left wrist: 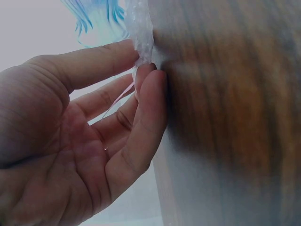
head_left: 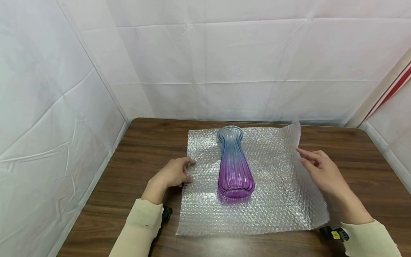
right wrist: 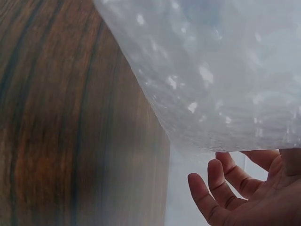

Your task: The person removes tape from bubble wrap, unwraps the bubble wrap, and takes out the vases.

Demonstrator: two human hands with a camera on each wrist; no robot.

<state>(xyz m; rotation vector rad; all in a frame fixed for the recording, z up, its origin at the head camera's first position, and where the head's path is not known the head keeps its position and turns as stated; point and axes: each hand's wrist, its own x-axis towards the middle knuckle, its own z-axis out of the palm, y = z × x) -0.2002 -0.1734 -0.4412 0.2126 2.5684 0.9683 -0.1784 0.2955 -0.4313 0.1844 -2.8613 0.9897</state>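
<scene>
A ribbed glass vase (head_left: 235, 162), blue at the neck and purple at the base, lies on its side on a sheet of bubble wrap (head_left: 276, 200). Its mouth faces the back of the table. At the sheet's left edge, my left hand (head_left: 171, 174) pinches the wrap between thumb and fingertips, as the left wrist view shows with the wrap's edge (left wrist: 141, 35). My right hand (head_left: 325, 175) holds the right edge by thumb and forefinger, and that side stands raised off the table. In the right wrist view, the lifted wrap (right wrist: 207, 80) hides part of the fingers (right wrist: 223, 183).
The brown wooden table (head_left: 128, 171) extends past the sheet on both sides. White cloth (head_left: 224, 64) hangs behind it and at the left. A red strip (head_left: 396, 85) shows at the far right. Each wrist carries a small black device (head_left: 334, 233).
</scene>
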